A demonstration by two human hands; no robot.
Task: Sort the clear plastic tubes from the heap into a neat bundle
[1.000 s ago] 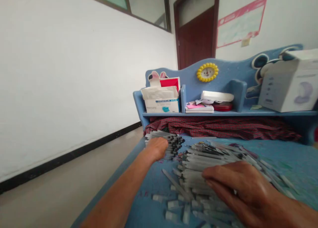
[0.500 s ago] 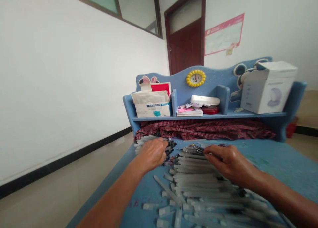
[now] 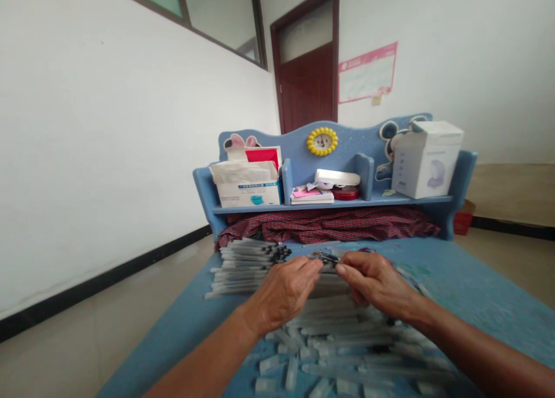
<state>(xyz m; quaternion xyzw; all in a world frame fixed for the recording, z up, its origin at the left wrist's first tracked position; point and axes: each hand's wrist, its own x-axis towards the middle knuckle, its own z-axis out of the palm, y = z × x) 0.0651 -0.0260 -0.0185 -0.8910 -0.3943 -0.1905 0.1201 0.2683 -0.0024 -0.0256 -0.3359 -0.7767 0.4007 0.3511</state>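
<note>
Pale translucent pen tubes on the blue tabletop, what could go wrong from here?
The black-tipped translucent tubes lying side by side near the left edge of the blue tabletop might roll off if bumped. The small translucent caps lie loose near the left forearm, so a brush could scatter them. The left hand and right hand are close, so they might collide.

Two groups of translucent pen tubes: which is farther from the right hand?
The leftmost stack of translucent, black-ended pen tubes, near the left edge of the blue table; the other, looser pile lies by the right hand.
</note>
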